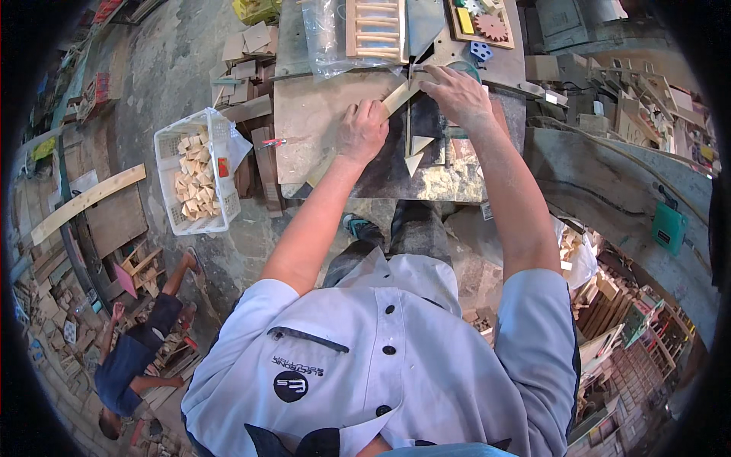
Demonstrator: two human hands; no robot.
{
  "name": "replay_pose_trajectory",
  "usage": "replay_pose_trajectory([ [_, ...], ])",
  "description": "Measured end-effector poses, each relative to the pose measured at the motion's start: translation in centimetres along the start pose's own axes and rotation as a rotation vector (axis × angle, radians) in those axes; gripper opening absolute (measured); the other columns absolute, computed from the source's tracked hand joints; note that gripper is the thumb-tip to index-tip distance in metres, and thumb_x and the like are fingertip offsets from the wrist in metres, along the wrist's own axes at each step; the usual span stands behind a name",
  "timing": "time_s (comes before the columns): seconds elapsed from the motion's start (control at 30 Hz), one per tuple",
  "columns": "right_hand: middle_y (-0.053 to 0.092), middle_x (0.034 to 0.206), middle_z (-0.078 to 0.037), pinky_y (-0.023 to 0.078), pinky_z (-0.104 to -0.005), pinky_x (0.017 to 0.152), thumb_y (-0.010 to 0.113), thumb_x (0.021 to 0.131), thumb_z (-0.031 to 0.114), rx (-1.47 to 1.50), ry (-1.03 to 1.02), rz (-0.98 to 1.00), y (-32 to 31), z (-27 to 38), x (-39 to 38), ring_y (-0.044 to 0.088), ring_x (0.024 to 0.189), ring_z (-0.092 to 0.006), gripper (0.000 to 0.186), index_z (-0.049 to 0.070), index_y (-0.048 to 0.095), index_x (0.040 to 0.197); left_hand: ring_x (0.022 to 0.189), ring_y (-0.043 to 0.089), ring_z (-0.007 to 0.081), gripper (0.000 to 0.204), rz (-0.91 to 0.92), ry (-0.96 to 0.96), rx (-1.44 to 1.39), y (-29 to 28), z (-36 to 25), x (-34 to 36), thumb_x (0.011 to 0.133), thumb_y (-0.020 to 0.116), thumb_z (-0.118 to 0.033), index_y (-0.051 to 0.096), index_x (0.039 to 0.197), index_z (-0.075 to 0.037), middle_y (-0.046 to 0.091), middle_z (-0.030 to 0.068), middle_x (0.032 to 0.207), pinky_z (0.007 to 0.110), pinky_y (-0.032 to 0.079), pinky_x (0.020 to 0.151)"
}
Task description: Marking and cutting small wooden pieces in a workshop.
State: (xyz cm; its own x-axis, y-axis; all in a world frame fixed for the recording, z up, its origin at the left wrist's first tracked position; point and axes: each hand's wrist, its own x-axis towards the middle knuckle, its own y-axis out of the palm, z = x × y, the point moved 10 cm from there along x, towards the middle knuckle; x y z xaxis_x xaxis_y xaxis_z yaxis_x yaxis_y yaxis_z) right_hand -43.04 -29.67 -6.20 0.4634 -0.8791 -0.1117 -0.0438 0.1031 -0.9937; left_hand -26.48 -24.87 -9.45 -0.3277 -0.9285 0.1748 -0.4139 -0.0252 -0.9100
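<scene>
A pale wooden strip [397, 99] lies slantwise across the work table [304, 107]. My left hand [363, 131] is closed around it, and the strip's near end shows beyond my wrist. At its far end, my right hand [459, 93] bends its fingers down beside an upright dark metal edge; the fingertips seem to press on the strip, though the exact contact is partly hidden. Two small wooden triangles [419, 145] lie nearer me, just right of the dark slot in the table. Sawdust [451, 181] covers the table's near right part.
A white plastic crate [161, 175] of cut wood pieces [196, 179] stands left. Beyond my hands lie a wooden rack [377, 30] and a tray with coloured pieces [491, 27]. A red-handled tool [272, 142] rests at the table's left edge. Another person [141, 346] is at lower left.
</scene>
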Motion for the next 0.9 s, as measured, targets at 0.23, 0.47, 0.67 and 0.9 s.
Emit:
replay_pose_trajectory([
  [0.23,0.058,0.143,-0.002,0.054,-0.0357,0.106,0.065,0.092,0.011,0.010,0.048,0.039,-0.1,-1.4,1.9,0.061,0.130,-0.0217,0.037,0.025,0.072,0.125,0.099,0.064,0.0337,0.039,-0.036,0.006,-0.003,-0.1,0.4,2.4,0.080,0.083,-0.019,0.064,0.111,-0.007,0.062,0.0097,0.109,0.045,0.057,0.084],
  [0.47,0.058,0.141,-0.002,0.051,-0.0368,0.108,0.064,0.093,0.013,0.022,0.015,0.009,-0.5,-0.7,1.0,0.059,0.131,-0.0216,0.032,0.023,0.072,0.123,0.098,0.065,0.0349,0.037,-0.037,-0.002,-0.013,-0.3,0.0,1.7,0.079,0.082,-0.017,0.065,0.110,-0.007,0.063,0.0108,0.108,0.046,0.057,0.084],
  [0.67,0.059,0.138,-0.005,0.049,-0.0365,0.109,0.063,0.092,0.013,0.042,-0.037,-0.048,-0.5,1.1,-1.4,0.059,0.130,-0.0217,0.027,0.019,0.072,0.116,0.097,0.064,0.0360,0.037,-0.057,0.009,-0.022,-0.8,-0.6,-1.3,0.079,0.080,-0.016,0.065,0.111,-0.007,0.063,0.0115,0.107,0.047,0.056,0.084],
  [0.9,0.056,0.148,-0.007,0.048,-0.0397,0.111,0.061,0.091,0.010,0.092,-0.024,-0.022,0.4,3.5,-4.4,0.057,0.135,-0.0251,0.029,0.008,0.067,0.120,0.106,0.064,0.0378,0.044,0.074,-0.067,-0.137,-0.3,-0.4,-5.5,0.084,0.079,-0.019,0.065,0.123,-0.004,0.064,0.0141,0.113,0.045,0.055,0.090],
])
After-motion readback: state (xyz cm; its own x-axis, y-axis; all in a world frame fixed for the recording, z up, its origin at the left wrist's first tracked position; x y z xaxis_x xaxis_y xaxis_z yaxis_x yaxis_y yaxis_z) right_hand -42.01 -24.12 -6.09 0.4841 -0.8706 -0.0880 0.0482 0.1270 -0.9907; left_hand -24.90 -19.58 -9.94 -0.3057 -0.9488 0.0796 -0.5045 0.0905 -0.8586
